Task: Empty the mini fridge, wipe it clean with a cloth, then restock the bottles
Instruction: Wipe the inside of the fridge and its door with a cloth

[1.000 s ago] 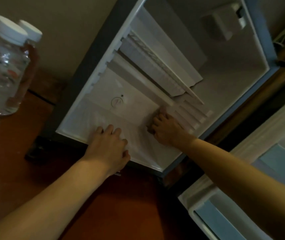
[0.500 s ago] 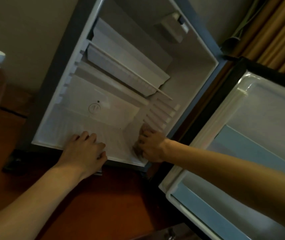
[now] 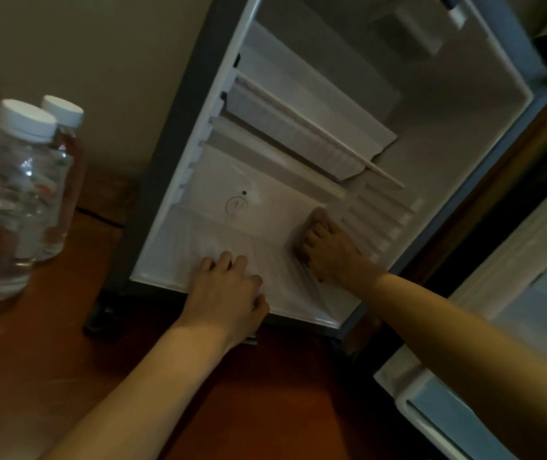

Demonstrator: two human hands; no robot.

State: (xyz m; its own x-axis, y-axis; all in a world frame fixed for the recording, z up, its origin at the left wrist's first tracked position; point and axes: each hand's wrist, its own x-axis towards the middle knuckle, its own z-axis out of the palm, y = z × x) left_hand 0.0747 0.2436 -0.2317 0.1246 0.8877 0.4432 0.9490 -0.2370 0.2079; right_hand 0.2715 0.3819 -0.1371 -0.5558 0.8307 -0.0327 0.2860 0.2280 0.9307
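On the white floor of the open mini fridge [image 3: 484, 134], two hands are seen well apart. The left hand [image 3: 229, 293] is laid flat near the front lip, fingers straight and spread, nothing held. The right hand [image 3: 328, 252] is curled over a brownish cloth [image 3: 315, 217], which is pressed into the back right corner of the floor, just beside the ribbed side wall. Behind the hands a round dial [image 3: 236, 205] is set in the rear panel, and above it a tilted white shelf [image 3: 302, 127] spans the cavity. The fridge door [image 3: 498, 327] is swung open at the right, beside the right forearm. Outside, to the left, clear bottles [image 3: 3, 207] with white caps are stood on the reddish wooden surface [image 3: 265, 410], well apart from the fridge interior.
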